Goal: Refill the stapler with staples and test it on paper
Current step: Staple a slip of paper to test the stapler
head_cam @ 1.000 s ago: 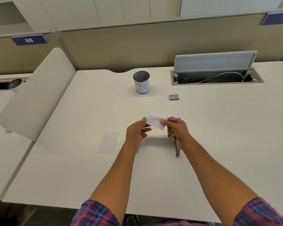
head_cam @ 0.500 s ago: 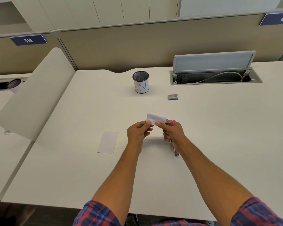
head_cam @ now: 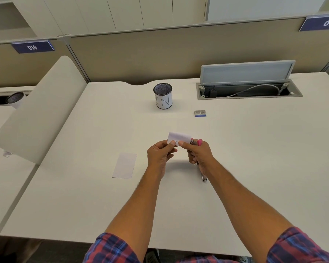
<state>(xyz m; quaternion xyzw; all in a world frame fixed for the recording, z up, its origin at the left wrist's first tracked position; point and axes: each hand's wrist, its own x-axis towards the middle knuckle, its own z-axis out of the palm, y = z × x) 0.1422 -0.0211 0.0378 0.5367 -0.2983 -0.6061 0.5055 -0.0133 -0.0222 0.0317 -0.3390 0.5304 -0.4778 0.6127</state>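
Note:
A small folded white paper (head_cam: 179,137) is held up above the desk's middle. My left hand (head_cam: 160,156) pinches its lower left corner. My right hand (head_cam: 198,154) pinches the paper's lower edge with thumb and forefinger, and its other fingers curl round a stapler (head_cam: 197,142) with a pink end. The stapler's metal tail (head_cam: 204,177) sticks out below my right wrist. A small staple box (head_cam: 200,113) lies farther back on the desk. A second white paper slip (head_cam: 124,165) lies flat to the left of my left hand.
A mesh pen cup (head_cam: 163,95) marked "IN" stands at the back centre. An open cable hatch (head_cam: 249,88) with its lid raised sits at the back right. A curved white divider (head_cam: 40,111) borders the desk (head_cam: 254,158) on the left.
Both hands drew closer together on the paper. My right thumb slid left along its lower edge toward my left thumb, and the paper tilted more upright.

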